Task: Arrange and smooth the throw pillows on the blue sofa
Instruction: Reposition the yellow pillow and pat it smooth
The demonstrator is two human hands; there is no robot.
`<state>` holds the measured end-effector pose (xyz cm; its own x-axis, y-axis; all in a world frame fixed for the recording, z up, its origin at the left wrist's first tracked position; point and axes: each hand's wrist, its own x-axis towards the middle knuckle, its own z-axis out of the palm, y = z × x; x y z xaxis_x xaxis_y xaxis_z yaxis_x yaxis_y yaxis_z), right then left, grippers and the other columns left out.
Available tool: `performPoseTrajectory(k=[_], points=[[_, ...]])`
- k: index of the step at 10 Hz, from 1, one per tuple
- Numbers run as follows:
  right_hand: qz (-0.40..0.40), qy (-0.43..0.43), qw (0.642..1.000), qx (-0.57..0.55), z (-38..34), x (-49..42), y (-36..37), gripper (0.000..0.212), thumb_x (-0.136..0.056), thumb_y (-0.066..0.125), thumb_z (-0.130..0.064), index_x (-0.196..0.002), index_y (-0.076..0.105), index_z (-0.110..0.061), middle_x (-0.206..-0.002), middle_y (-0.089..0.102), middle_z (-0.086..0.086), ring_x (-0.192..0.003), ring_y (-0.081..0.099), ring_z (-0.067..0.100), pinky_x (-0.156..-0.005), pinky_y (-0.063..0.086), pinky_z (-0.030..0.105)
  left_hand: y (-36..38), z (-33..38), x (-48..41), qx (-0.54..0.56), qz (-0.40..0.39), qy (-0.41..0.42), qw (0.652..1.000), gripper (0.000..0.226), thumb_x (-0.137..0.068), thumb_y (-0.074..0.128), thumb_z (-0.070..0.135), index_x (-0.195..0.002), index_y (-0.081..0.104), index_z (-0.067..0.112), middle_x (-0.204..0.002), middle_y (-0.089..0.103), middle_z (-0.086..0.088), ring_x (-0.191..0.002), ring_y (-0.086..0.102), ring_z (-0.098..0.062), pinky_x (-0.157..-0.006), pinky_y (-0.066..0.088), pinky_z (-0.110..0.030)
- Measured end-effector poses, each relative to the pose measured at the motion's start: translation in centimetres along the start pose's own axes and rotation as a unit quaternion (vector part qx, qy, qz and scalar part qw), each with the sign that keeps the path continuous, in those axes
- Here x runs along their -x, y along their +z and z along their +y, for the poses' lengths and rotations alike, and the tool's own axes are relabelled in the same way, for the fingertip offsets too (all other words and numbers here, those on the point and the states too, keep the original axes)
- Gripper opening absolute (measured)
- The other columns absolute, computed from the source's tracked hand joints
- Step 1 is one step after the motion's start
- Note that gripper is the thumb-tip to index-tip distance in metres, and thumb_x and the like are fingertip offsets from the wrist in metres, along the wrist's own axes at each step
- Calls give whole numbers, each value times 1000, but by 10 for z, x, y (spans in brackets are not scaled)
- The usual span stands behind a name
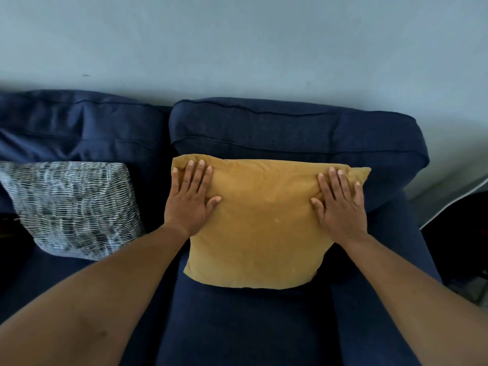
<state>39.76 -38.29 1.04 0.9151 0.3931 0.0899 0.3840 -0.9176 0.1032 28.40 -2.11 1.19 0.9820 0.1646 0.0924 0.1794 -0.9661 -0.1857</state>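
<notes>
A mustard-yellow throw pillow (261, 228) leans against the right back cushion of the blue sofa (290, 133). My left hand (191, 199) lies flat on the pillow's upper left part, fingers spread. My right hand (339, 204) lies flat on its upper right part, fingers apart. Neither hand grips the fabric. A grey-and-white patterned pillow (71, 207) leans on the left seat, apart from the yellow one.
A pale grey wall (237, 43) rises behind the sofa. The sofa's right armrest (396, 247) borders the yellow pillow. Dark objects and a bit of floor (462, 247) show past the armrest at right.
</notes>
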Motion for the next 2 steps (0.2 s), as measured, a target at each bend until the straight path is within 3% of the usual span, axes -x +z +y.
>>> performPoseTrajectory(k=[1, 2], points=[[-9, 19, 998, -65, -13, 2, -22, 71, -99, 7, -58, -159, 12, -19, -167, -3, 6, -153, -5, 23, -122, 4, 55, -17, 7, 5, 29, -10, -5, 1000, 80, -95, -12, 66, -157, -17, 17, -167, -14, -9, -153, -18, -26, -121, -18, -50], [91, 62, 973, -202, -23, 13, -65, 57, -102, 27, -48, -151, 34, -21, -165, 10, 9, -150, 13, 28, -114, 15, 59, -48, -4, 13, 61, 52, -15, 997, 73, -102, 15, 59, -159, 8, 14, -166, 15, -15, -155, 8, -32, -123, -5, -55]])
